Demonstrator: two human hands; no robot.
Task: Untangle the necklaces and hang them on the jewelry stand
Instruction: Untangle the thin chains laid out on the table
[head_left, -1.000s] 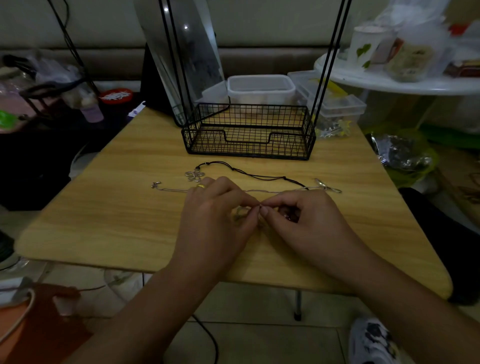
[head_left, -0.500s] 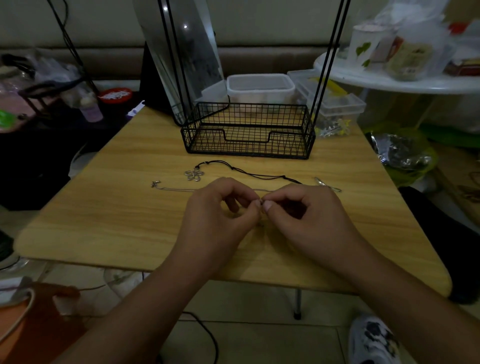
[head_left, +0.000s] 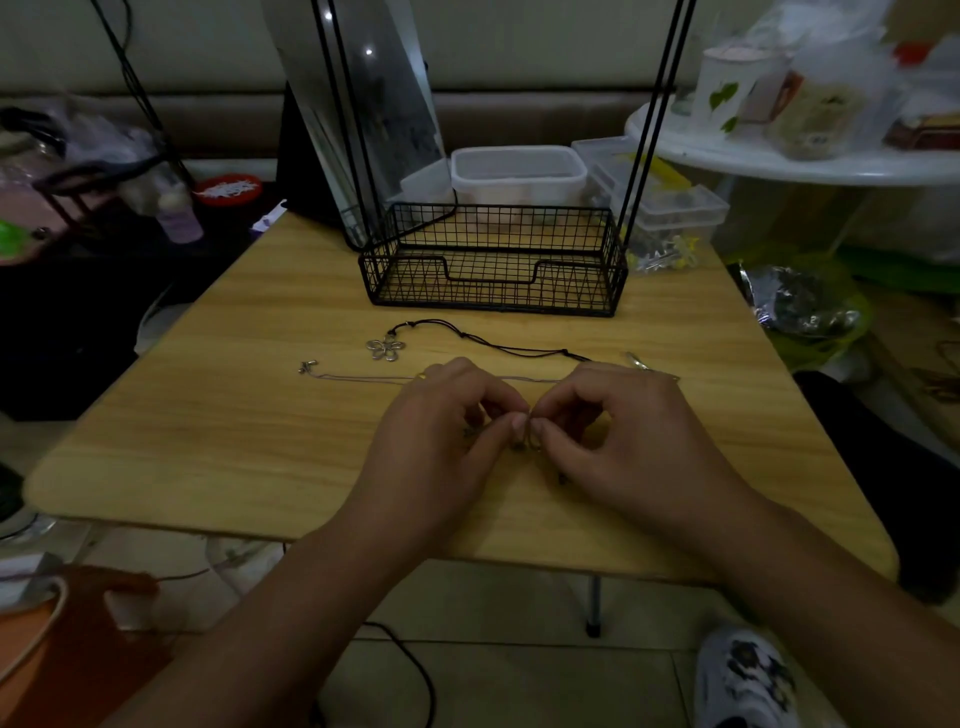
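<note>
On the wooden table (head_left: 208, 415), my left hand (head_left: 441, 436) and my right hand (head_left: 623, 436) meet fingertip to fingertip, both pinching a small tangled piece of thin chain between them. A thin silver chain necklace (head_left: 358, 376) runs left from behind my hands to a clasp. Behind it lies a black cord necklace (head_left: 498, 345) with a silver flower pendant (head_left: 385, 348). The black wire jewelry stand (head_left: 493, 260), a basket base with tall uprights, is at the table's far side.
A mirror (head_left: 374, 119) leans behind the stand's left upright. Clear plastic boxes (head_left: 519, 174) sit behind the basket. A white round table (head_left: 810, 161) crowded with items is at the right. Clutter and a bottle (head_left: 179, 218) are on the left.
Both hands have drawn slightly nearer to me and lifted their pinched fingertips off the table. More of the black cord now shows behind them. The necklaces on the table lie unchanged.
</note>
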